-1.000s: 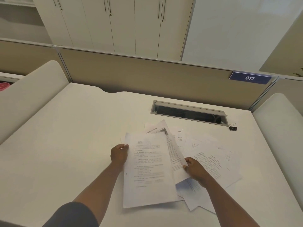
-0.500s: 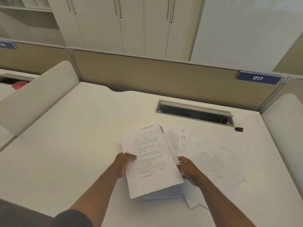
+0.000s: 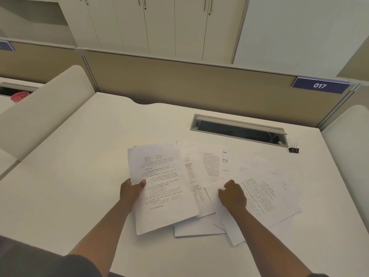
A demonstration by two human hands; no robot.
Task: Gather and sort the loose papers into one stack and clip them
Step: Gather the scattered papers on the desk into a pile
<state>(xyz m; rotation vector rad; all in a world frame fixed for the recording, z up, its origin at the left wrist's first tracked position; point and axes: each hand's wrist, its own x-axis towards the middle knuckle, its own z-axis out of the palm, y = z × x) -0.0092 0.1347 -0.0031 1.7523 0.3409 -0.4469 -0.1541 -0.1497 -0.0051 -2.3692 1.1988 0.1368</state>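
The left hand (image 3: 131, 189) gripped the left edge of a white printed paper sheaf (image 3: 161, 184), thumb on top, fingers beneath. The right hand (image 3: 232, 194) rested on the loose white printed sheets (image 3: 263, 194) scattered at 3 o'clock of the sheaf, fingers curled; whether it pinched a sheet could not be determined. A small black metal binder clip (image 3: 293, 149) lay on the white rectangular desk (image 3: 79, 166) at 2 o'clock of the sheets, well apart from them, just beside the grey cable slot (image 3: 238, 128).
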